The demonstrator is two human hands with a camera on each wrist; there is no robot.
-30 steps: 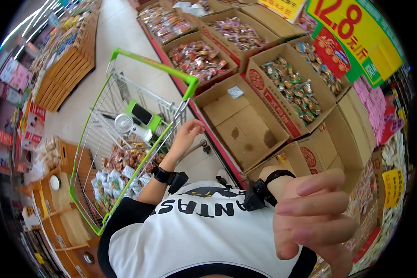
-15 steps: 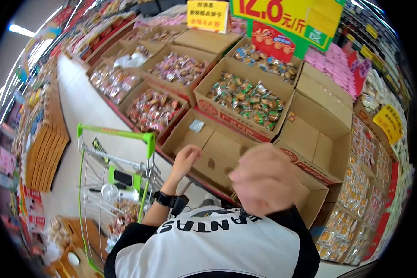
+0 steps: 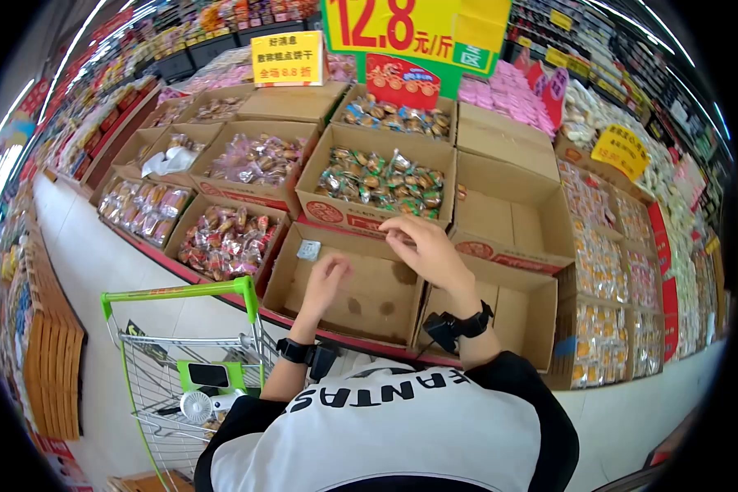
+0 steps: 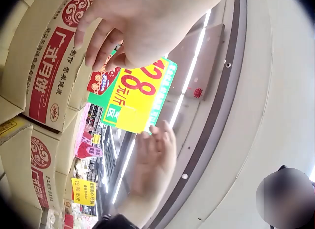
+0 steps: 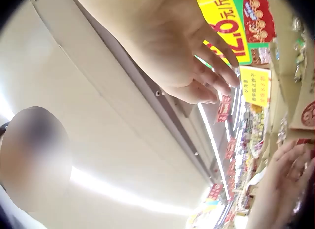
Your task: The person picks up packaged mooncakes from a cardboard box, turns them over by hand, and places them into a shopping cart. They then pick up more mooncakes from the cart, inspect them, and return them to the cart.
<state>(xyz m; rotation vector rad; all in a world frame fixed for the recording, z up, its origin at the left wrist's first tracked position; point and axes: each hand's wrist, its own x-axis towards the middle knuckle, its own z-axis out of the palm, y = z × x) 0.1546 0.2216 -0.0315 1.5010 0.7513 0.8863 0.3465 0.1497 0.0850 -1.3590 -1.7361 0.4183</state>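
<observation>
Running beside the aisle, a display stand (image 3: 190, 279) carries cardboard boxes along its red front edge. A shopping cart (image 3: 180, 289) with a green handle stands just off that edge, toward the stand's left side. Above the rear boxes rises a yellow price sign (image 3: 410, 29). The stained box (image 3: 377, 283) sits at the stand's front edge, between red-wrapped packets (image 3: 225, 242) in the box on its left and another cardboard box (image 3: 521, 299) on its right; behind it is a box of green-and-gold packets (image 3: 381, 180). Both hands are released, fingers loosely bent: the left hand (image 3: 328, 281) over the stained box's left half, the right hand (image 3: 426, 250) by its right rear corner; whether it touches cardboard, I cannot tell. A small pale packet (image 3: 308, 250) lies near the stained box's left rear corner.
</observation>
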